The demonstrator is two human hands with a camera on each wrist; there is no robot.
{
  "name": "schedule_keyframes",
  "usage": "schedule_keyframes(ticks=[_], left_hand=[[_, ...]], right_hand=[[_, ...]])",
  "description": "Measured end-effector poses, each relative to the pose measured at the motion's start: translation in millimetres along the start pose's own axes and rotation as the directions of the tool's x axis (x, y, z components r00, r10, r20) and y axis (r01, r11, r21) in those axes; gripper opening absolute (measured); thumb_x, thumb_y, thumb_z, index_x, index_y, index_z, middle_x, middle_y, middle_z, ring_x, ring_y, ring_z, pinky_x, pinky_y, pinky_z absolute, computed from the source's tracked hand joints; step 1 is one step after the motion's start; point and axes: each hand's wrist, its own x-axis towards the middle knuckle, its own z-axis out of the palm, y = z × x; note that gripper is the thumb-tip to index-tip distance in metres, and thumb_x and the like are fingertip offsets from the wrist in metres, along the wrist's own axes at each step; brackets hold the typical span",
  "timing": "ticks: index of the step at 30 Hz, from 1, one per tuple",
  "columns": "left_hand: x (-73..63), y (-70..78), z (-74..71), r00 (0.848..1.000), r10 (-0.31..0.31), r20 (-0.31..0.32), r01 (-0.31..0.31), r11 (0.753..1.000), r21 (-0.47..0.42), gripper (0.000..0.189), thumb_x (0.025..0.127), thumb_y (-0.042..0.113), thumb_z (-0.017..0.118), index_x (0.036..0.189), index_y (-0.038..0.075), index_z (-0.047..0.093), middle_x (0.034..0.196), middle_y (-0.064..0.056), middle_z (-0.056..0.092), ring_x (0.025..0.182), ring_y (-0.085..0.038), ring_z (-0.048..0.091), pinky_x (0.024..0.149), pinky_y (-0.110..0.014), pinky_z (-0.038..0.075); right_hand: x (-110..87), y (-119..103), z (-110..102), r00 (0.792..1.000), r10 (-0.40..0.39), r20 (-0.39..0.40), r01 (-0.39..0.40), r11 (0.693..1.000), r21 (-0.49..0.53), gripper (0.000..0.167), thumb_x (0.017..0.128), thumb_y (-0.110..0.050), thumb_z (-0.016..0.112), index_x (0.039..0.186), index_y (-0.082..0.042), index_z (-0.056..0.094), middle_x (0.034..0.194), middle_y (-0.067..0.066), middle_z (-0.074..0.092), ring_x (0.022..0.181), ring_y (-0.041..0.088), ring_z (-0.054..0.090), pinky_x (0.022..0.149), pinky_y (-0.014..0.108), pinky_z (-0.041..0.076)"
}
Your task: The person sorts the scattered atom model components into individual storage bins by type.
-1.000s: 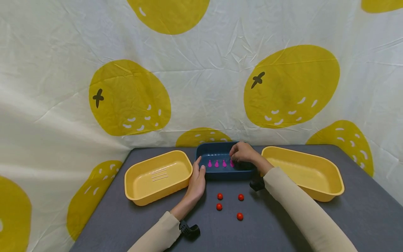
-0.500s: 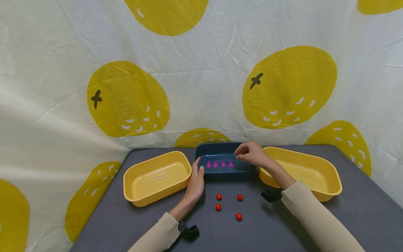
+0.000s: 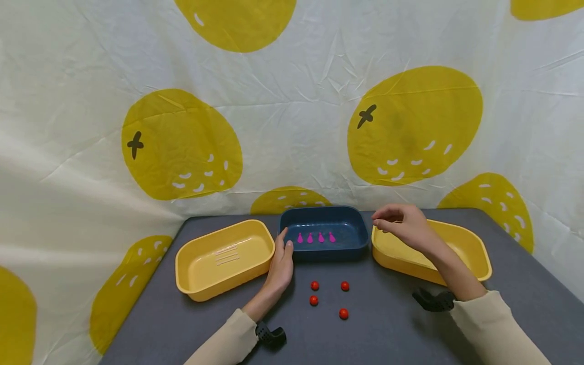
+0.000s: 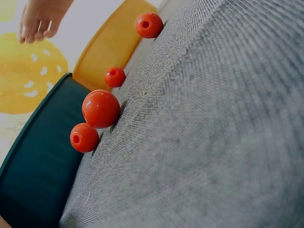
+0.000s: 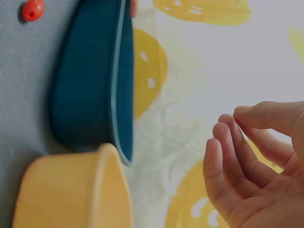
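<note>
My left hand (image 3: 279,268) rests against the left end of a dark blue tray (image 3: 328,256), fingers fairly straight along its side. Inside that tray, several small magenta teardrop-shaped pieces (image 3: 310,238) stand in a row. Above the left end of the right-hand yellow tray (image 3: 465,243) hovers my right hand (image 3: 406,226). In the right wrist view, its fingers (image 5: 232,166) are loosely bent, thumb tip close to the fingertips, and nothing is visible between them. Several red beads (image 3: 343,314) with holes lie on the dark grey cloth in front of the blue tray.
Left of my left hand sits another yellow tray (image 3: 191,284) with several thin pale sticks (image 3: 226,255) laid side by side. A white curtain (image 3: 292,142) with yellow fruit prints hangs right behind the table (image 3: 365,339).
My right hand has lifted away from the rightmost magenta piece in the blue tray and moved right, over the yellow tray. The left hand stays at the blue tray's end.
</note>
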Motion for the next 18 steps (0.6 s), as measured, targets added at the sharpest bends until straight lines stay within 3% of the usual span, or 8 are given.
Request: schedule_keyframes(ticks=[8,18], left_hand=[[-0.2,-0.1,-0.1,1.000,-0.009,0.012,0.009,1.000,-0.015,0.056,0.113,0.042,0.033,0.165,0.023,0.024,0.172,-0.002,0.024,0.159,-0.028,0.023,0.128,-0.059,0.017],[-0.4,1.3,-0.6,1.000,-0.019,0.014,0.020,1.000,-0.024,0.056,0.113,0.042,0.034,0.165,0.024,0.023,0.172,-0.001,0.023,0.160,-0.027,0.021,0.128,-0.059,0.015]], right_hand=[[-24.5,5,-31,0.999,-0.008,-0.040,0.008,1.000,-0.006,0.019,0.101,-0.018,0.068,0.111,-0.002,0.073,0.092,-0.010,0.073,0.082,0.006,0.069,0.073,0.022,0.058],[-46.3,32,-68,0.996,0.045,-0.074,-0.047,0.999,-0.017,0.024,0.104,-0.020,0.063,0.116,-0.001,0.070,0.096,-0.017,0.073,0.088,0.001,0.069,0.074,0.020,0.058]])
